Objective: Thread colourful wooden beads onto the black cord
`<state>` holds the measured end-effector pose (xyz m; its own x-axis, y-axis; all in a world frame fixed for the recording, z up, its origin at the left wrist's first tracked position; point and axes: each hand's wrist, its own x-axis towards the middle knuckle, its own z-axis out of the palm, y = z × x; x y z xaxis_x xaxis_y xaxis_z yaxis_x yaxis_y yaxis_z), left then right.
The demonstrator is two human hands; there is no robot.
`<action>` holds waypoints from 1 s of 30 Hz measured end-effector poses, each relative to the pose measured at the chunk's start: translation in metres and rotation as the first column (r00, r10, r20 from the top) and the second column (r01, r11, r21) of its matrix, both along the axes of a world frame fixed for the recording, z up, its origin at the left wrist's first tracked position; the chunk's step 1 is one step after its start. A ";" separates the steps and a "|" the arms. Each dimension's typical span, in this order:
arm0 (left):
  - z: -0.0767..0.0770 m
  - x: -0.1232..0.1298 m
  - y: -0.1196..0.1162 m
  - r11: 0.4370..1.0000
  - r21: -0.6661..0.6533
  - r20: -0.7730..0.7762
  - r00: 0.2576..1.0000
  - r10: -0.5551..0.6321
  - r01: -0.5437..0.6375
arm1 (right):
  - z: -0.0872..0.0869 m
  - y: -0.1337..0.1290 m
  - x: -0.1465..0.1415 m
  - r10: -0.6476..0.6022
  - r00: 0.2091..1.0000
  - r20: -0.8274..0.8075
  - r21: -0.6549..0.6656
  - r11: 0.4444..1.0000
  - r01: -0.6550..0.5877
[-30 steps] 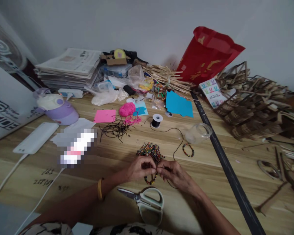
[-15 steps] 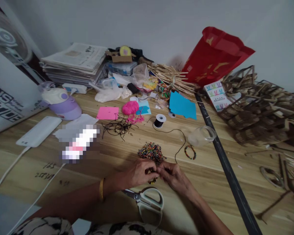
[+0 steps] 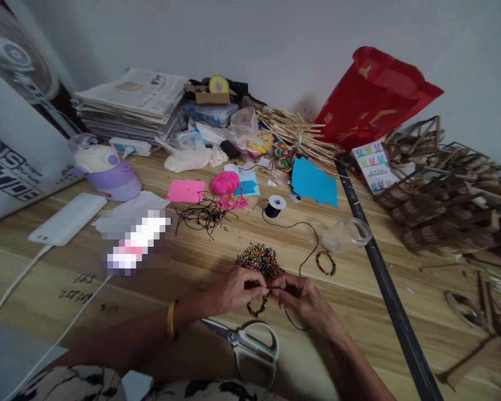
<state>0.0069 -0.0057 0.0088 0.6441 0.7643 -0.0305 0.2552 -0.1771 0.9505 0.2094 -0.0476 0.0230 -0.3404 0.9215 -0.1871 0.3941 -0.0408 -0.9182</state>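
Note:
A string of colourful beads [image 3: 256, 313] hangs in a loop below my fingertips, just above or on the table. My left hand [image 3: 239, 291] pinches the dark cord at its top, thumb against fingers. Close beside it, my right hand [image 3: 303, 301] is closed on the cord too, and a loose black cord end [image 3: 294, 323] curves out under it. Just beyond my hands lies a pile of loose beads [image 3: 256, 259]. White-handled scissors [image 3: 256, 345] lie nearer my body. To the right rests a finished-looking bead bracelet [image 3: 326, 263].
A spool of black cord [image 3: 274, 206], a clear jar [image 3: 346, 235] and cut black cords [image 3: 204, 216] lie beyond the beads. Pink yarn [image 3: 224, 182] and blue paper [image 3: 314, 181] are farther back. Woven brown baskets [image 3: 434, 206] crowd the right; a white power bank [image 3: 69, 219] lies left.
The bead loop now shows more fully below my hands, and the cord end under my right hand has come into sight. My fingertips have drawn slightly apart along the cord.

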 end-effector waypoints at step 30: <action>-0.005 0.000 0.000 0.999 0.041 -0.132 0.991 -0.020 0.025 | 0.028 -0.009 -0.013 0.170 0.936 0.307 0.508 0.802 -0.313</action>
<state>0.0068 -0.0052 0.0042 0.6538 0.7520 -0.0837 0.3726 -0.2237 0.9006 0.1964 -0.0561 0.0509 -0.5769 0.7885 0.2134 0.5288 0.5596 -0.6381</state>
